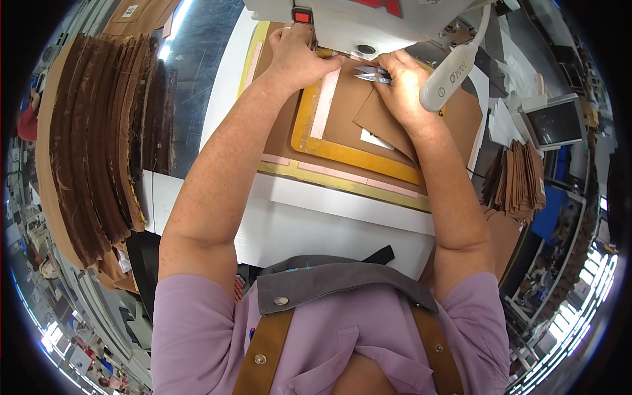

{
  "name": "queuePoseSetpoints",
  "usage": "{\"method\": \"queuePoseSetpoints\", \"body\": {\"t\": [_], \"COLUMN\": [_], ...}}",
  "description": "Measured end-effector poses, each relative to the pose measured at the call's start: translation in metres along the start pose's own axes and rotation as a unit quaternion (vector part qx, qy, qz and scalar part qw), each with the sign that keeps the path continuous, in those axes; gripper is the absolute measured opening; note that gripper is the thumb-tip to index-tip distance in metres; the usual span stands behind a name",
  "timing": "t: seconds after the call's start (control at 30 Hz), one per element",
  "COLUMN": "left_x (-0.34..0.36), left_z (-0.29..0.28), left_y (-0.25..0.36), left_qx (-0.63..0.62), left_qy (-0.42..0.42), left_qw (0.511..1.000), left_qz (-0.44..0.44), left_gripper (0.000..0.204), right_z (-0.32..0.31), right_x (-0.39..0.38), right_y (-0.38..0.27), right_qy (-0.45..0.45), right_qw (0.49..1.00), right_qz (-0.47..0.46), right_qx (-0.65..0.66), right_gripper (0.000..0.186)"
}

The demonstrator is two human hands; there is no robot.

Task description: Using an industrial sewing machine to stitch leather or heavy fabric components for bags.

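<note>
My left hand (296, 56) rests under the head of a white sewing machine (355, 20), thumb stretched out and fingers bent apart near the needle area, which is mostly hidden. My right hand (403, 92) is closed on metal thread snips (368, 74), blades pointing left. Below lie a yellow template frame (359, 158) with pink strips, a brown fabric panel (276, 131) and a folded brown piece (382, 122) over a small white label (374, 139). A larger pale yellow template (329, 176) is underneath.
Tall stacks of brown cut pieces (89, 145) stand at left. At right are a smaller brown bundle (517, 178), a grey hanging controller (446, 79), crumpled white material (513, 79) and a small screen (553, 122). The white table edge (329, 217) runs before me. Someone in red (27, 122) is far left.
</note>
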State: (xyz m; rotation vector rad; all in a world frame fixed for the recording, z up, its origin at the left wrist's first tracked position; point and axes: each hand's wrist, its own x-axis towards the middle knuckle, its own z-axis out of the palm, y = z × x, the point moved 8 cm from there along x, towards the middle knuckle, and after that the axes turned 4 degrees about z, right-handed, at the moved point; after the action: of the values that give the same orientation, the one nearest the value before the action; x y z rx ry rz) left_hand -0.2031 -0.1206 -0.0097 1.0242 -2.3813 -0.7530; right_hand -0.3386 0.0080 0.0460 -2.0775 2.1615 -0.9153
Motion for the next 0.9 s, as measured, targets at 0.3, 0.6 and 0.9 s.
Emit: {"method": "queuePoseSetpoints", "body": {"t": [0.3,0.6,0.9], "left_x": [-0.001,-0.009,-0.006], "left_z": [-0.002,-0.006,0.0], "left_y": [-0.003,0.002,0.001], "left_qx": [-0.054,-0.05,-0.037], "left_qy": [0.003,0.065,0.041], "left_qw": [0.998,0.996,0.999], "left_qz": [0.037,0.014,-0.002], "left_gripper": [0.043,0.023,0.039], "right_z": [-0.008,-0.007,0.001], "right_x": [-0.001,0.01,0.016], "right_y": [0.003,-0.003,-0.014], "right_qy": [0.012,0.066,-0.034], "right_qw": [0.998,0.983,0.983], "right_qz": [-0.004,-0.117,-0.126], "right_qx": [-0.055,-0.123,-0.13], "right_gripper": [0.025,0.011,0.02]}}
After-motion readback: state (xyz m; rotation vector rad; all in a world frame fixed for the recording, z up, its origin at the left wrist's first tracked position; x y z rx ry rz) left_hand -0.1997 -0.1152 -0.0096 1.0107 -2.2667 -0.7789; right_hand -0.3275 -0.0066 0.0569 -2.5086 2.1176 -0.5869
